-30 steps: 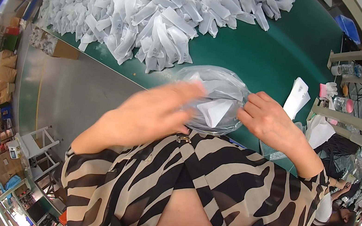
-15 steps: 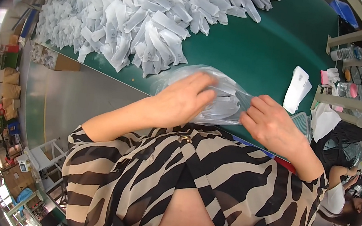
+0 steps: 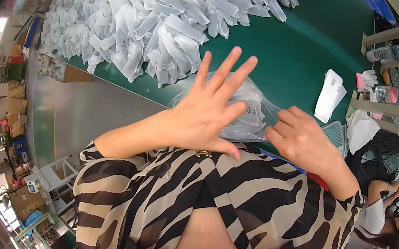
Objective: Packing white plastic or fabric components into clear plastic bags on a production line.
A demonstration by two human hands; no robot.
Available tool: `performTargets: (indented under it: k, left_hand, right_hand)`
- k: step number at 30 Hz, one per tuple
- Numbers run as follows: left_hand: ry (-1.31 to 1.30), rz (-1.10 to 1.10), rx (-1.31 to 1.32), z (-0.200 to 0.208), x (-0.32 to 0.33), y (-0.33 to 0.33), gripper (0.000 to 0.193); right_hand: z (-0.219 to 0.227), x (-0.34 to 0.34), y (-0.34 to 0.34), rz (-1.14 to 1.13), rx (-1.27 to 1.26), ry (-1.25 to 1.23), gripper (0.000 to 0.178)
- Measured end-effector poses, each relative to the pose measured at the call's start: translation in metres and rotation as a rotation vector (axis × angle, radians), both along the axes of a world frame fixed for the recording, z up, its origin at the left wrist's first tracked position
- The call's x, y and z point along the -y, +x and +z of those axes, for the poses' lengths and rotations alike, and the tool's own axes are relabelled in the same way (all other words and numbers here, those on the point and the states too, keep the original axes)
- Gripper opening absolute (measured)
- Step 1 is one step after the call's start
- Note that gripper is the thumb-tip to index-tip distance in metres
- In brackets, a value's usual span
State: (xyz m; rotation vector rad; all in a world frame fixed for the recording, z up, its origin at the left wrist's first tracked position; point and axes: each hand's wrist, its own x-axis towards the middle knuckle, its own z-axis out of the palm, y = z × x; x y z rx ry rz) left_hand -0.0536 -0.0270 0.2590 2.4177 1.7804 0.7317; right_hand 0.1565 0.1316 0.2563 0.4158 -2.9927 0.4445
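Note:
A large clear plastic bag [image 3: 256,128] lies at the table's near edge, with several small white packets [image 3: 253,113] inside it. The fingers of my right hand [image 3: 296,138] are closed on the gathered right end of this bag. My left hand [image 3: 213,101] is spread wide over the bag's left part, palm down, and holds nothing. It hides part of the bag; whether it touches the plastic I cannot tell. Beyond it a big heap of frosted white packets [image 3: 138,17] covers the far left of the green table [image 3: 293,51].
Right of the bag lie a stack of white packets [image 3: 331,95] and a pale green mesh tray [image 3: 336,134]. A beige metal frame [image 3: 397,114] borders the table's right side, with bottles [image 3: 388,53] and a white-and-pink glove [image 3: 367,79] by it. Another person [image 3: 376,218] sits at the far right.
My left hand has opened from curled fingers to a wide spread, its fingertips now pointing away from me. My right hand keeps its hold on the bag's end.

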Motion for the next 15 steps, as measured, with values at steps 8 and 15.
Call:
performTargets:
  k: [8,15]
  left_hand:
    - [-0.314,-0.141,0.054,-0.060,0.009,0.006,0.029]
    - [-0.306,-0.459,0.403,-0.049,0.013,0.017,0.018]
  right_hand:
    - [0.013,-0.011,-0.007,0.003,0.347,-0.260,0.017]
    - [-0.052,-0.077,-0.100,-0.337,0.082,-0.901,0.043]
